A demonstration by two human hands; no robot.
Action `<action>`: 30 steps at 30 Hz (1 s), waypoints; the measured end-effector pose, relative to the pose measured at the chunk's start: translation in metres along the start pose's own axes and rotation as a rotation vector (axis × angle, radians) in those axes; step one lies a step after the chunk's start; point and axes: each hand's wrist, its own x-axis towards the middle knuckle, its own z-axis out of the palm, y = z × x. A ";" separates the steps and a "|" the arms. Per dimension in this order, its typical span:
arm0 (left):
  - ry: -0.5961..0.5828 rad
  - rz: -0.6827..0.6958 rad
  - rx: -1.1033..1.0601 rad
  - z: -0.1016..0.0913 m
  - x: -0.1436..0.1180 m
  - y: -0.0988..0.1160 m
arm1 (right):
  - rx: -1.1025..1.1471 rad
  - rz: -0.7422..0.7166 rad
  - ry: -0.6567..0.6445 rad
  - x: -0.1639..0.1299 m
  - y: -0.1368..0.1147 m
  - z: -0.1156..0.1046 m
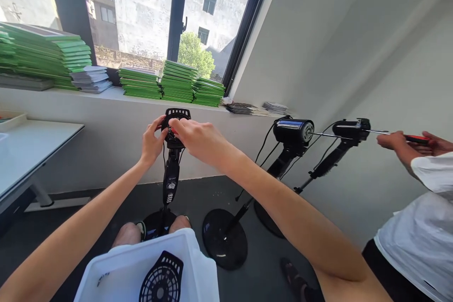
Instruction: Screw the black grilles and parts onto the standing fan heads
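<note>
Windowsill behind, hands (pixel 198 139) hiding fan motor (pixel 174 128)

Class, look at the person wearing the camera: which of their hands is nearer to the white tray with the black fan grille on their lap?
Left. The left hand grips the fan motor head from its left side, slightly lower and so closer to the white tray; the right hand rests atop the head, slightly farther.

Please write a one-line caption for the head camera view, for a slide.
Both hands, left hand and right hand, grip a black fan motor head on its stand.
</note>
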 end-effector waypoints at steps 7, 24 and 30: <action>-0.002 0.030 -0.010 0.000 0.000 0.001 | -0.090 0.248 0.017 0.008 -0.008 -0.002; 0.016 -0.003 0.016 0.003 -0.004 -0.001 | -0.006 0.226 -0.002 0.003 -0.002 -0.006; 0.005 0.011 0.014 0.008 -0.002 0.004 | 0.025 0.090 -0.041 -0.003 0.009 -0.008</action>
